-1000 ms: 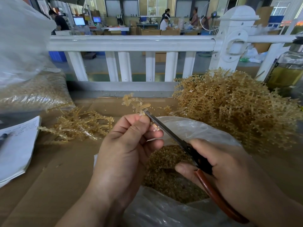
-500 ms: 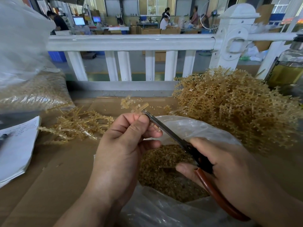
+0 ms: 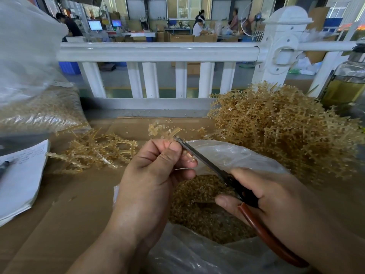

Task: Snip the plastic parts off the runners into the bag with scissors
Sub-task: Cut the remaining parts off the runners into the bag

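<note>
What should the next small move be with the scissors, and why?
Probably squeeze the scissors with the right hand to snip: their tip meets the runner pinched in the left hand, and the open bag of cut parts lies beneath to catch the piece.

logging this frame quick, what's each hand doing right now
left hand: closed, pinching a runner
right hand: closed, gripping the scissors
</note>
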